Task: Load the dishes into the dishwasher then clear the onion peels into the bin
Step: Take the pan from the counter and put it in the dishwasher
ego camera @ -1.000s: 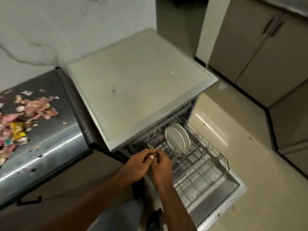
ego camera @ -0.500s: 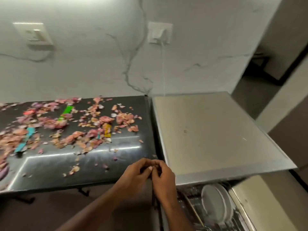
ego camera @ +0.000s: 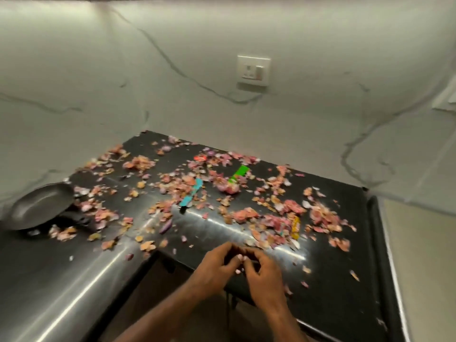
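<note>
Change: half a second ago the white plates in the dishwasher rack were low in the view; now the dishwasher is out of sight and the view faces the desk corner. I judge that the loading step is leaving off and the peel step comes next.
Plate: one grey round metal plate point(ego camera: 40, 206) lies at the far left on the black shiny stone desk point(ego camera: 61, 280), so one dish may remain to load.
Peels: the pink and brown onion peels point(ego camera: 246, 214) are scattered over the desk, too many to count; no bin is in view.
Wrappers: four bits among the peels: one teal strip point(ego camera: 192, 195), one red scrap point(ego camera: 199, 157), one green strip point(ego camera: 238, 174), one yellow wrapper point(ego camera: 295, 227).
Left hand: left hand point(ego camera: 217, 269) is at the front edge with curled fingers touching the other hand; whether it holds something, I cannot tell.
Right hand: right hand point(ego camera: 262, 280) the same, unclear.
Socket: one white wall socket point(ego camera: 253, 70).
</note>
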`<control>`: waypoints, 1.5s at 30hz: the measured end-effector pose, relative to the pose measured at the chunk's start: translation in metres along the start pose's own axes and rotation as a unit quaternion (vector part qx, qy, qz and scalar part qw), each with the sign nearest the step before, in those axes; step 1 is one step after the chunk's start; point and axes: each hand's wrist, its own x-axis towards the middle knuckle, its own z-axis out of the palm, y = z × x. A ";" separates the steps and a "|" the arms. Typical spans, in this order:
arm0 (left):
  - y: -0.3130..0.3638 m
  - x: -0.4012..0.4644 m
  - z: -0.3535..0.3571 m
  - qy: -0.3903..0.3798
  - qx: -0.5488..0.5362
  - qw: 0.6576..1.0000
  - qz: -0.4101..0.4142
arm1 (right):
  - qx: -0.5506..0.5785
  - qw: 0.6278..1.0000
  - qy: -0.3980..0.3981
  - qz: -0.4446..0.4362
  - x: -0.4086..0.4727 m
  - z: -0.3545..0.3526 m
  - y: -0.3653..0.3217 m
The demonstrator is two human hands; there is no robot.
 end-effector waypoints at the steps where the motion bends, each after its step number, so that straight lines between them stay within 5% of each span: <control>1: -0.005 0.000 -0.009 0.014 -0.002 1.000 -0.003 | 0.000 1.000 -0.010 -0.008 0.005 0.006 -0.006; 15: -0.033 -0.017 -0.104 0.190 0.024 0.977 -0.096 | -0.015 0.982 -0.169 -0.088 0.094 0.095 -0.053; 24: -0.066 -0.032 -0.133 0.305 -0.051 0.939 -0.148 | 0.006 0.958 -0.262 -0.116 0.113 0.147 -0.068; 32: -0.103 -0.019 -0.190 0.420 -0.193 0.867 -0.186 | 0.042 0.951 -0.294 -0.090 0.143 0.196 -0.090; 45: -0.166 -0.004 -0.313 0.552 -0.364 0.699 -0.274 | 0.058 0.950 -0.298 -0.077 0.180 0.246 -0.119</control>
